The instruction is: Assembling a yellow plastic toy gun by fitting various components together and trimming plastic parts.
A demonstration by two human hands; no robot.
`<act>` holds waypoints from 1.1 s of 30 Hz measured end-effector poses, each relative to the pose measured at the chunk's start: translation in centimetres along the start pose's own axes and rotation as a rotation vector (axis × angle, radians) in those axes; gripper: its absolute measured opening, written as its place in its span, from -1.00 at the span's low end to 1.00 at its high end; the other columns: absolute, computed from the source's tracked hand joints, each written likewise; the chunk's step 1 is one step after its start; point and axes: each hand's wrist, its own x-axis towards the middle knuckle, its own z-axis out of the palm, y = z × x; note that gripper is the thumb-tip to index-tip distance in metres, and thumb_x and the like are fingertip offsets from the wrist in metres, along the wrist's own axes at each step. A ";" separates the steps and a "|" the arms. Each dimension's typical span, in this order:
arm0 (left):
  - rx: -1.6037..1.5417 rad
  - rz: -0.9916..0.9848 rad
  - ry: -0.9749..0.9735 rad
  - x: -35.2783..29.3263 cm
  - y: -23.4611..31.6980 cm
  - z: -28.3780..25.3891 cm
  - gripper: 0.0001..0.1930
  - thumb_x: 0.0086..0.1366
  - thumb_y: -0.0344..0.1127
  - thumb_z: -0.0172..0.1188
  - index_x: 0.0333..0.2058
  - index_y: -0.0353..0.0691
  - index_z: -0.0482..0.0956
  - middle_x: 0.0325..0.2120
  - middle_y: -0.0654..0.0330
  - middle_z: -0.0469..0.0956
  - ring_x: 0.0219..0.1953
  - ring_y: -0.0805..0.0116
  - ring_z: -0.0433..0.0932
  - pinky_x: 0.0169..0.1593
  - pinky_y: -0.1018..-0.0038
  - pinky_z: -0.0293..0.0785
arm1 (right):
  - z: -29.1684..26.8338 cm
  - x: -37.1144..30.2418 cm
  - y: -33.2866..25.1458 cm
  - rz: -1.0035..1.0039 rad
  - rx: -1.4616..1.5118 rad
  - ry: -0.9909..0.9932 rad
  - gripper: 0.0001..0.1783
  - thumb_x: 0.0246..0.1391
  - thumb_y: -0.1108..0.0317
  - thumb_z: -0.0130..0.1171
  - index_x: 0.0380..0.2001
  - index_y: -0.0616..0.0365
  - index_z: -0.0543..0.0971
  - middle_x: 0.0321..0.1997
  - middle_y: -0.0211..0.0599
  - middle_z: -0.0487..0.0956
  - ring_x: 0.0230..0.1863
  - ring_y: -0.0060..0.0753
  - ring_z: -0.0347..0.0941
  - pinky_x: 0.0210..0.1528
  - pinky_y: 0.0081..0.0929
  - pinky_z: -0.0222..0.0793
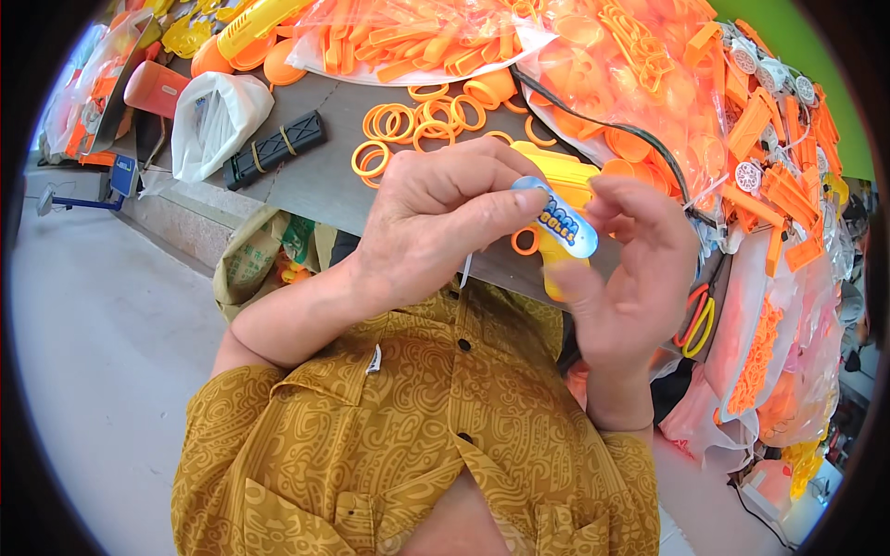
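Observation:
My left hand (436, 218) pinches one end of an oval blue-and-white sticker (573, 233) between thumb and forefinger. The sticker has printed lettering and slants down to the right. My right hand (640, 255) is curved beside its other end, thumb and fingertips apart. Behind the sticker is a yellow toy-gun body (559, 169), its handle pointing down toward me. My right thumb overlaps that handle; whether it touches it I cannot tell. Part of the gun is hidden by the sticker and my left hand. An orange ring (526, 243) shows next to the handle.
Several orange rings (389, 122) lie on the grey table (320, 195). A black banded block (275, 150) and a white plastic bag (218, 125) are at left. Orange parts (417, 42) fill bags at the back. A black cable (630, 130) crosses at right, near yellow-and-red-handled scissors (698, 324).

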 end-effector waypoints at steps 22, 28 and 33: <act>1.183 0.582 -0.332 0.8 -2.7 -2.9 -0.57 -0.03 -0.29 0.19 -0.09 -0.06 0.45 -0.03 0.15 0.35 -0.06 0.06 0.31 -0.04 0.17 0.25 | -4.6 -0.3 4.7 0.081 -0.369 -0.197 -0.53 -0.23 0.65 0.16 -0.14 0.22 0.38 -0.31 -0.25 0.49 -0.24 -0.45 0.44 -0.18 -0.54 0.33; 1.138 0.612 -0.327 0.9 -3.4 -3.4 -0.58 -0.01 -0.26 0.18 -0.09 -0.06 0.45 -0.05 0.15 0.36 -0.07 0.08 0.32 -0.04 0.21 0.27 | -3.1 -0.1 4.8 0.015 -0.272 -0.262 -0.51 -0.25 0.65 0.19 -0.13 0.24 0.37 -0.31 -0.21 0.48 -0.26 -0.41 0.46 -0.21 -0.54 0.34; 1.118 0.625 -0.331 0.9 -3.7 -3.4 -0.57 -0.01 -0.23 0.18 -0.09 -0.05 0.46 -0.05 0.15 0.36 -0.09 0.09 0.32 -0.05 0.22 0.28 | -2.4 -0.2 5.6 -0.038 -0.170 -0.274 -0.46 -0.21 0.58 0.20 -0.07 0.25 0.32 -0.32 -0.21 0.52 -0.23 -0.37 0.47 -0.13 -0.49 0.31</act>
